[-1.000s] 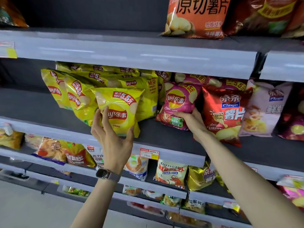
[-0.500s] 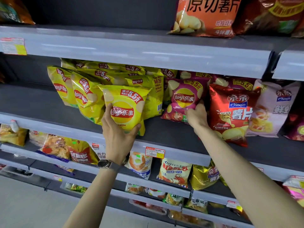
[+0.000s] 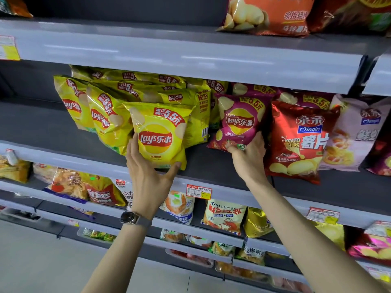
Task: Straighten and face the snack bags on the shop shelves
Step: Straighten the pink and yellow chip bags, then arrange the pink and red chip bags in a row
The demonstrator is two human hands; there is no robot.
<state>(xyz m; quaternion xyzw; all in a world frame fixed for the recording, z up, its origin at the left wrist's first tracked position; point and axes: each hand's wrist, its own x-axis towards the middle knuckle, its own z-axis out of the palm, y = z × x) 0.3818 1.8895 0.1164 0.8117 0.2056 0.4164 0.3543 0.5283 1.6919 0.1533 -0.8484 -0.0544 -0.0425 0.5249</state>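
Left hand: I see my left hand (image 3: 148,178) cupping the yellow Lay's bag (image 3: 158,132) from below, fingers up its left edge, thumb under its right corner.
Right hand: my right hand (image 3: 249,159) grips the magenta Lay's bag (image 3: 239,121) by its lower edge.
Shelf: both bags stand on the dark grey shelf (image 3: 48,127), near its pale front rail (image 3: 63,162).
Room: pale floor (image 3: 31,263) below.
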